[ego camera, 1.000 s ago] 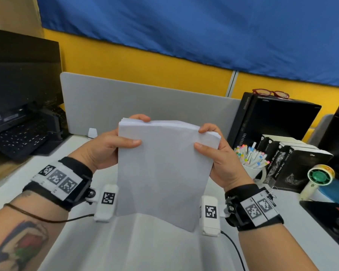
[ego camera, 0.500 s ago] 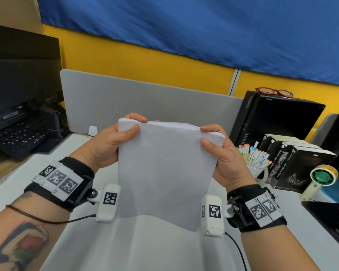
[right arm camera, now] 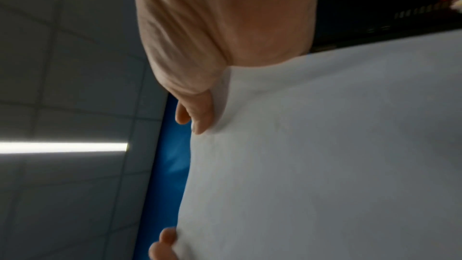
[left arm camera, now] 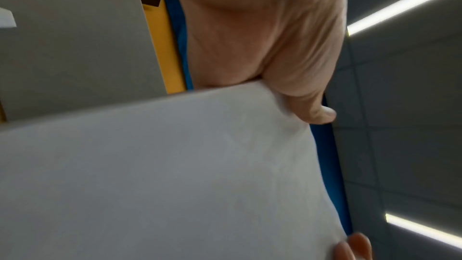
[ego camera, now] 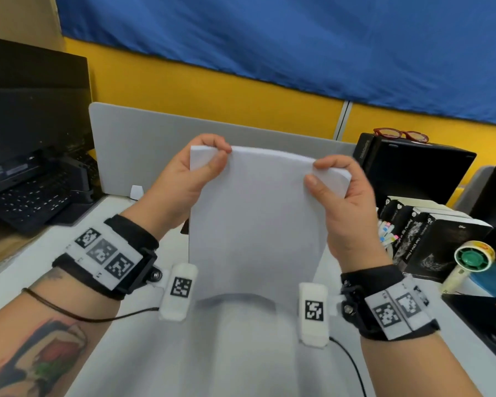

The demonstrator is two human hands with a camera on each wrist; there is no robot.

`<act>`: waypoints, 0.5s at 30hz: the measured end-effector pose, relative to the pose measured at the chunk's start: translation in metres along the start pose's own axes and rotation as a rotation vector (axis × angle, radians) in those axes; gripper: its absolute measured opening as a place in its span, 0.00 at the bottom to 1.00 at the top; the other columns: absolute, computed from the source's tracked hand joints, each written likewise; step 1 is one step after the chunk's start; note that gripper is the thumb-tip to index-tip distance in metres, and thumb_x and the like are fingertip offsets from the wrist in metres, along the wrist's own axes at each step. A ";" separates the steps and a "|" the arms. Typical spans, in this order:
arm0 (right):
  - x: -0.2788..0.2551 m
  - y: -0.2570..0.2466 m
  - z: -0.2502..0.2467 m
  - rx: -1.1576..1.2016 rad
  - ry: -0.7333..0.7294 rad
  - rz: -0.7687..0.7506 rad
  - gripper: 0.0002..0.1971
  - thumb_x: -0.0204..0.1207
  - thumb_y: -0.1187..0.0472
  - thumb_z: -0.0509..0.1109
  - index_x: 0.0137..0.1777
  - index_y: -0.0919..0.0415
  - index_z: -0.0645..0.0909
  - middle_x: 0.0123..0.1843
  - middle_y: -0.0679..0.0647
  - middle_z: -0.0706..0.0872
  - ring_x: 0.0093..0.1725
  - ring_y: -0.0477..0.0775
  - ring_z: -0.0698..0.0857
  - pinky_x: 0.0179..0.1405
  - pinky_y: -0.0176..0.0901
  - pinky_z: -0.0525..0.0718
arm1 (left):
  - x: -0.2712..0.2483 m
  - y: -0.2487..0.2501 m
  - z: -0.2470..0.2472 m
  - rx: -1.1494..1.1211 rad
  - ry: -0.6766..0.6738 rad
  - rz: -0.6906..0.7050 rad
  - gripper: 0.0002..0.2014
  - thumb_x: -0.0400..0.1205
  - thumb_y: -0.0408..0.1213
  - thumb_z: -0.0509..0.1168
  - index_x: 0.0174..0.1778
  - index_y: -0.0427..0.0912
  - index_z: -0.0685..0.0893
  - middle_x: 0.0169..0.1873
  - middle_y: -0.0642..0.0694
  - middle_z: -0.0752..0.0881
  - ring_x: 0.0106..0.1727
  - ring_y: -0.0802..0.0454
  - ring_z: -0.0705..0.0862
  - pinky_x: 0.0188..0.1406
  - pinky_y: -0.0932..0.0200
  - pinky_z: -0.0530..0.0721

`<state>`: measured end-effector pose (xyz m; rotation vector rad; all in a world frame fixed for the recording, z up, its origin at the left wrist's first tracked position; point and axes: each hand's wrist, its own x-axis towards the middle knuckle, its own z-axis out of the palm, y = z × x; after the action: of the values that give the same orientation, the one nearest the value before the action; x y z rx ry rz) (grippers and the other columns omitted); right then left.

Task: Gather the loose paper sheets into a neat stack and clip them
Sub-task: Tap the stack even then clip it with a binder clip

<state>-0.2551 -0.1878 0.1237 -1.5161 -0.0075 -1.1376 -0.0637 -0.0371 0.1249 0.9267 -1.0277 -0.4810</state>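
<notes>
A stack of white paper sheets (ego camera: 255, 219) stands upright over the white desk (ego camera: 241, 353), bowed a little, its lower edge near the desk top. My left hand (ego camera: 209, 164) pinches the upper left corner, thumb in front and fingers behind. My right hand (ego camera: 324, 179) pinches the upper right corner the same way. The left wrist view shows the paper (left arm camera: 162, 175) under my thumb (left arm camera: 307, 104); the right wrist view shows the paper (right arm camera: 325, 155) beside my thumb (right arm camera: 200, 114). No clip is in view.
A grey divider panel (ego camera: 143, 144) stands behind the paper. A black monitor and keyboard (ego camera: 32, 190) are at the left. At the right are a black case (ego camera: 413, 170) with red glasses (ego camera: 400, 134), black boxes (ego camera: 441, 239), a cup of pens (ego camera: 387, 233) and a small fan (ego camera: 473, 257).
Both hands slid their hold up to the top corners and lifted the stack slightly. The top edges now look more even and the sheets bow outward.
</notes>
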 end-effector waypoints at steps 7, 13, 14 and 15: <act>-0.016 0.025 -0.031 0.000 -0.006 0.144 0.12 0.72 0.70 0.76 0.48 0.52 0.82 0.53 0.58 0.84 0.50 0.61 0.87 0.43 0.53 0.90 | -0.007 -0.039 -0.003 -0.064 -0.115 -0.110 0.20 0.64 0.52 0.85 0.47 0.56 0.85 0.44 0.49 0.89 0.41 0.49 0.90 0.38 0.55 0.91; -0.024 0.036 -0.041 0.020 0.047 0.205 0.32 0.69 0.69 0.82 0.72 0.50 0.78 0.61 0.61 0.87 0.57 0.63 0.89 0.57 0.61 0.90 | -0.013 -0.056 -0.007 -0.018 -0.045 -0.162 0.30 0.71 0.36 0.81 0.68 0.59 0.83 0.56 0.44 0.90 0.54 0.45 0.92 0.54 0.47 0.92; -0.028 0.039 -0.040 0.008 0.081 0.225 0.31 0.67 0.70 0.82 0.71 0.56 0.80 0.61 0.61 0.88 0.58 0.63 0.89 0.58 0.63 0.89 | -0.018 -0.060 -0.007 0.026 -0.031 -0.180 0.29 0.71 0.34 0.80 0.69 0.55 0.84 0.59 0.44 0.91 0.58 0.43 0.92 0.57 0.45 0.91; -0.034 0.043 -0.038 -0.008 0.098 0.259 0.28 0.66 0.72 0.82 0.67 0.62 0.82 0.61 0.62 0.90 0.58 0.64 0.90 0.58 0.65 0.89 | -0.026 -0.067 -0.006 0.077 -0.023 -0.203 0.27 0.71 0.33 0.80 0.67 0.50 0.86 0.60 0.44 0.92 0.60 0.42 0.91 0.58 0.44 0.91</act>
<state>-0.2726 -0.2115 0.0634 -1.4204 0.2540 -1.0019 -0.0652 -0.0527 0.0544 1.1024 -0.9832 -0.6262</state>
